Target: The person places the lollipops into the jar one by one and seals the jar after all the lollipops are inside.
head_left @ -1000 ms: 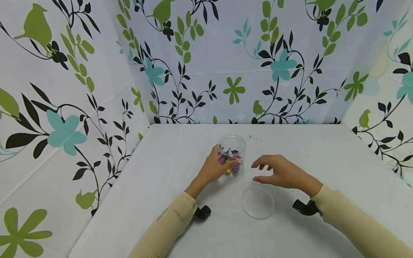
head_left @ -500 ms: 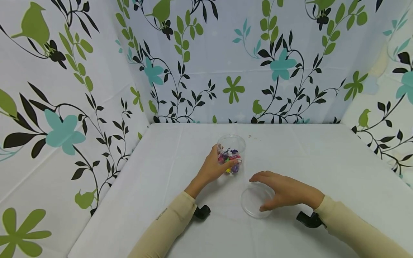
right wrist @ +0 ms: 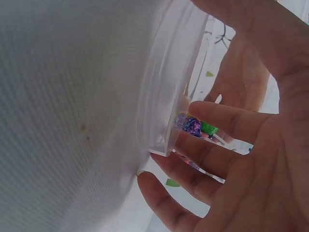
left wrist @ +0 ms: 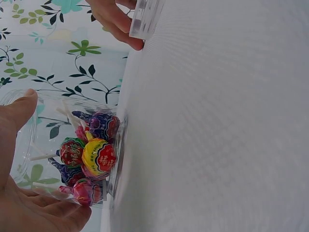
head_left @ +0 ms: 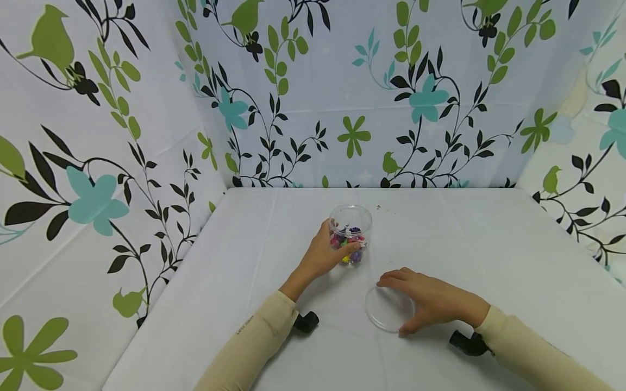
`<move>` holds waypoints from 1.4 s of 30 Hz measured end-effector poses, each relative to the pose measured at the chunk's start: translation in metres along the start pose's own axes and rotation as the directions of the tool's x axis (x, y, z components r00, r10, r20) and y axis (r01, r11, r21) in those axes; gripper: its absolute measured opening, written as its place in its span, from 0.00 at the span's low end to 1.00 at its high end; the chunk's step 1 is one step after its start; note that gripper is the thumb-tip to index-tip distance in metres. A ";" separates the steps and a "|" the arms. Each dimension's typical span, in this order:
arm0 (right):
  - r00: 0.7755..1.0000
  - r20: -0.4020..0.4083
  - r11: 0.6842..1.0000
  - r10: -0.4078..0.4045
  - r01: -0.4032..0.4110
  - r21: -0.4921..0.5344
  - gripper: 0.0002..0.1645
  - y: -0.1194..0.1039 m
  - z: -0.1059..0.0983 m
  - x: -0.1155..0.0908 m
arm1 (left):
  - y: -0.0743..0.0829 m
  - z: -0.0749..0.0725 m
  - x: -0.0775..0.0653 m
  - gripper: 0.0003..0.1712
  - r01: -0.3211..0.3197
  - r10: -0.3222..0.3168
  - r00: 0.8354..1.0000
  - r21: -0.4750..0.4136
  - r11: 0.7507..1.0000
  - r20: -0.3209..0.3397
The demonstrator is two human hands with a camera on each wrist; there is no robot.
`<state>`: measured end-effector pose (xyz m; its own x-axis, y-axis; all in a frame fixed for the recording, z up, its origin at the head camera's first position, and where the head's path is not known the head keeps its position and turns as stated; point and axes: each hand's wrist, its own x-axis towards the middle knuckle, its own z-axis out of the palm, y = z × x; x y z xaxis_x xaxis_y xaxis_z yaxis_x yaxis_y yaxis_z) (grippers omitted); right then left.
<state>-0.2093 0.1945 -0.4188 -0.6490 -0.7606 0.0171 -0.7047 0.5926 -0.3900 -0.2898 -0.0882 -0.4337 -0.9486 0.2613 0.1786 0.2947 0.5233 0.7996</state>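
Observation:
My left hand grips a clear plastic jar that stands upright on the table, thumb on the near side and fingers round the far side. The jar has no lid on it. Wrapped lollipops lie in its lower part, with white sticks showing. Nearer the front, my right hand holds a round clear lid by its edge, thumb on one side and fingers on the other. In the right wrist view, fingertips touch the rim of the lid, which is at or very near the tabletop.
A white cloth covers the table. Patterned curtains with leaves, flowers and birds enclose it at the back and sides. Small dark specks lie on the cloth behind the jar. Black wrist cameras hang under both forearms.
The right hand has come down and toward the front from beside the jar, and its thumb and fingers have closed on the lid's edge. Left hand and jar have stayed put.

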 end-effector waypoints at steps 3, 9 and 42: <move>1.000 -0.002 1.000 -0.006 0.006 -0.003 0.55 -0.001 0.001 0.000 | 0.001 -0.001 0.000 0.63 0.006 -0.006 1.000 0.002 1.000 0.001; 1.000 -0.012 1.000 -0.012 0.012 -0.010 0.53 0.000 0.002 0.000 | 0.002 -0.001 0.000 0.63 0.005 -0.005 1.000 -0.002 1.000 0.007; 0.994 -0.110 1.000 -0.024 0.026 0.014 0.52 -0.005 -0.051 0.005 | 0.002 -0.001 0.000 0.60 -0.040 0.040 0.999 -0.028 0.999 0.003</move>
<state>-0.2234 0.2013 -0.3700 -0.6592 -0.7410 0.1278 -0.7175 0.5689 -0.4019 -0.2892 -0.0883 -0.4319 -0.9358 0.2840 0.2087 0.3287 0.4893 0.8078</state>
